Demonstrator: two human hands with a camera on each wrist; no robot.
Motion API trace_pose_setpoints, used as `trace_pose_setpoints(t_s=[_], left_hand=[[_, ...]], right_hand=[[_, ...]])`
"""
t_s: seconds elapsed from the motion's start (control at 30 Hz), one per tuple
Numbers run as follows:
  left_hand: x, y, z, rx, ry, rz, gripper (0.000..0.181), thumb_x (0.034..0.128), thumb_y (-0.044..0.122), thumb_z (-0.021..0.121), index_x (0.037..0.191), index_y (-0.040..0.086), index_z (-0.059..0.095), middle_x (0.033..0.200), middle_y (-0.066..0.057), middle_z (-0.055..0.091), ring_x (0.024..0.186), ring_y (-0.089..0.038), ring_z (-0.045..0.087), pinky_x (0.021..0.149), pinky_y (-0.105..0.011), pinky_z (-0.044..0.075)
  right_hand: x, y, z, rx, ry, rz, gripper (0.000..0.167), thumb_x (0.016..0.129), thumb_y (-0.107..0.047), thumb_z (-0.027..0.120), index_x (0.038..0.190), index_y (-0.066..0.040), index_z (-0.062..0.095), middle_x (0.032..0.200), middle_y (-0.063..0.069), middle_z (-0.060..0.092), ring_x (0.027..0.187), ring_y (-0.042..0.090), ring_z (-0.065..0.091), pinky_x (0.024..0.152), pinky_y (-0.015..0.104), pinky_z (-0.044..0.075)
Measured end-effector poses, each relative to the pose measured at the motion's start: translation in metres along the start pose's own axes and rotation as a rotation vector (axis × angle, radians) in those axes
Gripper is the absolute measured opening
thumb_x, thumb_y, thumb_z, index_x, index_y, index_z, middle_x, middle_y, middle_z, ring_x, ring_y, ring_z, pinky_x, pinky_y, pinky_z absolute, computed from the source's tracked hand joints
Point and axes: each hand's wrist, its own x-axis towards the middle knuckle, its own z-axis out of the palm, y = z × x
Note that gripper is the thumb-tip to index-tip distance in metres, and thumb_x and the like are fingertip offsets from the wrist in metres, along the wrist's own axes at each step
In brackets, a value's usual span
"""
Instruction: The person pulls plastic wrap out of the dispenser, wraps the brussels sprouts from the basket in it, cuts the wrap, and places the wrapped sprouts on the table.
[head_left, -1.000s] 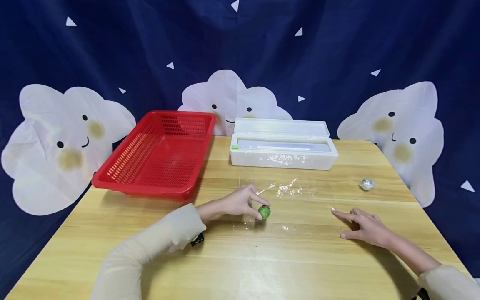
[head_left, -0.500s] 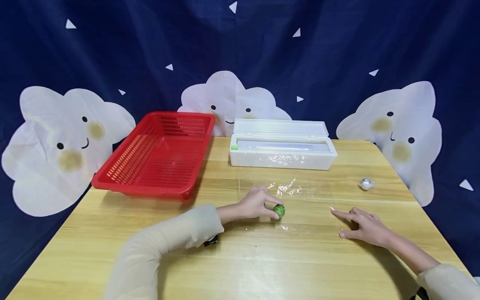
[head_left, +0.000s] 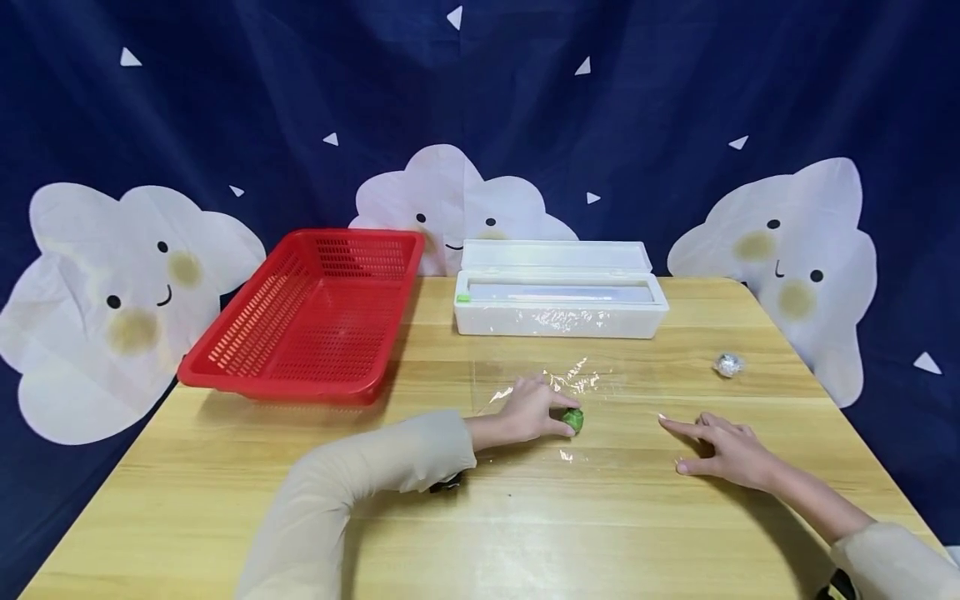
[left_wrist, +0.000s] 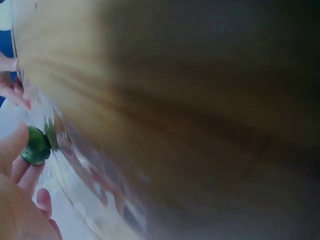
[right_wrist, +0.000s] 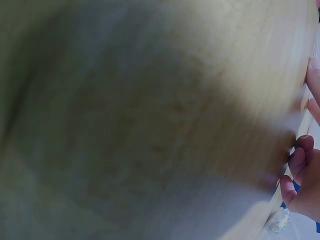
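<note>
In the head view my left hand [head_left: 528,412] pinches a small round green vegetable [head_left: 573,419] between thumb and index finger, over a sheet of clear film [head_left: 592,382] spread on the table. The left wrist view shows the same green ball [left_wrist: 36,146] between the fingertips of that hand [left_wrist: 20,200]. My right hand [head_left: 731,452] rests at the film's right side, index finger and thumb extended and apart, holding no object. Its fingers show at the edge of the right wrist view [right_wrist: 305,170]. The film runs back to a white dispenser box [head_left: 558,321] with its lid raised.
A red perforated basket [head_left: 300,387] stands at the back left of the wooden table [head_left: 420,550]. A small ball in shiny wrapping [head_left: 727,365] lies at the right, behind my right hand. A dark blue cloth with white clouds hangs behind the table.
My left hand has moved to the right across the film, carrying the green ball with it. The right hand has stayed in place. The head view has shifted slightly.
</note>
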Motion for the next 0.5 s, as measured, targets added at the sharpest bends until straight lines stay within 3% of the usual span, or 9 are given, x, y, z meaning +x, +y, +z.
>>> trace_pose_setpoints(t_s=[0.1, 0.27, 0.33, 0.4, 0.5], left_hand=[[-0.001, 0.0, 0.0, 0.026, 0.006, -0.005, 0.049, 0.0654, 0.044, 0.075, 0.11, 0.026, 0.066, 0.106, 0.01, 0.066, 0.075, -0.004, 0.042, 0.074, -0.02, 0.027], [-0.008, -0.007, -0.013, -0.097, -0.034, -0.048, 0.057, 0.0673, 0.038, 0.076, 0.119, 0.021, 0.06, 0.114, 0.006, 0.062, 0.082, -0.014, 0.053, 0.089, -0.034, 0.031], [-0.014, -0.012, -0.024, -0.174, -0.042, -0.076, 0.05, 0.073, 0.032, 0.073, 0.119, 0.018, 0.06, 0.116, 0.004, 0.062, 0.088, -0.019, 0.054, 0.094, -0.041, 0.029], [-0.022, -0.02, -0.037, -0.214, -0.009, -0.1, 0.038, 0.0787, 0.023, 0.068, 0.115, 0.016, 0.063, 0.114, 0.002, 0.063, 0.09, -0.022, 0.054, 0.095, -0.043, 0.029], [-0.036, -0.034, -0.054, -0.167, 0.054, -0.096, 0.024, 0.0819, 0.009, 0.064, 0.106, 0.014, 0.069, 0.107, 0.001, 0.066, 0.086, -0.019, 0.051, 0.086, -0.036, 0.035]], right_hand=[[0.001, -0.001, -0.001, -0.005, 0.002, -0.003, 0.063, 0.074, -0.042, 0.07, 0.129, -0.019, 0.053, 0.067, -0.015, 0.03, 0.059, -0.002, 0.023, 0.054, 0.024, 0.016], [0.001, -0.001, -0.001, -0.002, -0.015, 0.002, 0.063, 0.074, -0.043, 0.07, 0.13, -0.018, 0.052, 0.068, -0.015, 0.029, 0.059, -0.002, 0.023, 0.054, 0.025, 0.016], [0.0, -0.002, -0.001, -0.002, -0.018, 0.001, 0.063, 0.074, -0.043, 0.07, 0.13, -0.018, 0.052, 0.068, -0.015, 0.029, 0.06, -0.002, 0.023, 0.054, 0.025, 0.016], [0.0, -0.002, -0.001, -0.003, -0.009, -0.003, 0.063, 0.074, -0.042, 0.07, 0.13, -0.018, 0.052, 0.068, -0.015, 0.029, 0.059, -0.003, 0.023, 0.054, 0.024, 0.017], [-0.001, -0.002, -0.002, -0.007, 0.003, -0.013, 0.063, 0.074, -0.041, 0.07, 0.13, -0.019, 0.052, 0.068, -0.016, 0.03, 0.059, -0.003, 0.023, 0.053, 0.023, 0.016]])
